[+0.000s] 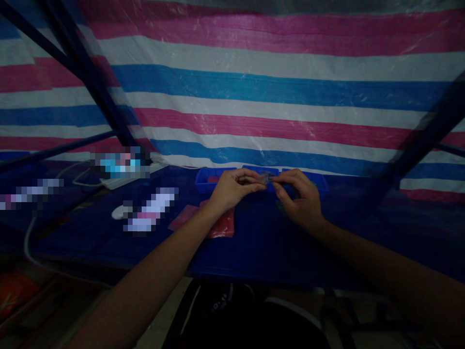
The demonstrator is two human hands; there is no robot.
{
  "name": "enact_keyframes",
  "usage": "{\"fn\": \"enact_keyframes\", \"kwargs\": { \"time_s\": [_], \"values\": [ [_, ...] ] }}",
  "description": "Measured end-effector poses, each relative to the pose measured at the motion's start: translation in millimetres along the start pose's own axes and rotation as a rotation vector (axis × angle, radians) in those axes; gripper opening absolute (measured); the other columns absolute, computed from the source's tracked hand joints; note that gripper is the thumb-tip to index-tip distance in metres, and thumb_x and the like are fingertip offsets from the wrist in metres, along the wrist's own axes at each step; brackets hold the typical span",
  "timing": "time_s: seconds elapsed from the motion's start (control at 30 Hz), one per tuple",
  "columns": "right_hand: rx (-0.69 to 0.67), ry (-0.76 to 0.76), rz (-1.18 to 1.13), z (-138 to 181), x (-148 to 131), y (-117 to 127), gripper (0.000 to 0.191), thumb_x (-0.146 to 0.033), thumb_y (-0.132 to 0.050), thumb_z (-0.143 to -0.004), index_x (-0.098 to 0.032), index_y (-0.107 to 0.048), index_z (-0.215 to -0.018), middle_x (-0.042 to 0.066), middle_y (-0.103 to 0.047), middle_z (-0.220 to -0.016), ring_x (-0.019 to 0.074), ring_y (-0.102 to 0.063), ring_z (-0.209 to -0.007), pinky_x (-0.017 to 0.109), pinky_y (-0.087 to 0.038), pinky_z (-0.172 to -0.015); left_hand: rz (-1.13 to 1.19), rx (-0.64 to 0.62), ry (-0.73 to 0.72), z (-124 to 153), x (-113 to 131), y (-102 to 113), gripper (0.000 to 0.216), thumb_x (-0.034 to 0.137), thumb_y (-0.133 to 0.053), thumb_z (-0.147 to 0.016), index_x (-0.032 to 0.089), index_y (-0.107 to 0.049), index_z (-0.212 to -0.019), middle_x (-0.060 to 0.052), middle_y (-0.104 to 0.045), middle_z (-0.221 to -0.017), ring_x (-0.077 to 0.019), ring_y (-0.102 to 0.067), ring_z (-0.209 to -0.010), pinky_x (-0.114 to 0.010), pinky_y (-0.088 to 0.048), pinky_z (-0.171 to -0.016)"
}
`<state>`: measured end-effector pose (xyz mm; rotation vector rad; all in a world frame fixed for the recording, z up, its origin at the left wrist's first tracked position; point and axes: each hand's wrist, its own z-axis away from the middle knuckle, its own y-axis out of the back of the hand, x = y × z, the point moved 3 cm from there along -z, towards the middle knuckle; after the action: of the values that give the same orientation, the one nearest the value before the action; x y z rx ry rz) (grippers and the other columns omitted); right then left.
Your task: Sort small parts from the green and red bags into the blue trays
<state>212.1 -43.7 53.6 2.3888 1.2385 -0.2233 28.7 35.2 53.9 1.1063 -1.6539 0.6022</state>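
Note:
My left hand and my right hand meet above the dark blue table, fingers pinched together. Between the fingertips sits a small greyish piece, too small and dim to name. Both hands grip it from opposite sides. Just behind the hands stand low blue trays in a row. A pink plastic bag lies flat on the table beneath my left wrist.
A striped pink, white and blue tarp hangs behind the table. A white power strip with a cable and a small white oval object lie at the left. Dark blue frame bars slant on both sides.

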Motion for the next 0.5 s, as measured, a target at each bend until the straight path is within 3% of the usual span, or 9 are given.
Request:
{"fn": "enact_keyframes", "kwargs": {
  "time_s": [0.33,0.5],
  "values": [
    [-0.009,0.079,0.030,-0.1,-2.8,-0.3,0.022,-0.016,-0.061,-0.094,-0.028,-0.068,-0.111,0.005,-0.072,-0.101,0.0231,-0.068,-0.098,0.044,-0.055,-0.085,-0.043,-0.053,-0.083,-0.4,1.9,-4.1,0.022,0.025,-0.077,-0.083,0.019,-0.075,-0.105,-0.008,-0.078,-0.105,-0.0193,-0.074,-0.098,-0.036,-0.055,-0.097],
    [0.004,0.055,0.040,-0.9,-0.8,1.3,0.022,-0.016,-0.060,-0.095,-0.028,-0.068,-0.110,0.005,-0.072,-0.103,0.0230,-0.068,-0.098,0.044,-0.055,-0.086,-0.025,-0.024,-0.063,-0.8,-0.4,-1.3,0.021,0.023,-0.079,-0.080,0.018,-0.075,-0.100,-0.008,-0.079,-0.100,-0.0203,-0.075,-0.094,-0.038,-0.057,-0.094]
  ]
}}
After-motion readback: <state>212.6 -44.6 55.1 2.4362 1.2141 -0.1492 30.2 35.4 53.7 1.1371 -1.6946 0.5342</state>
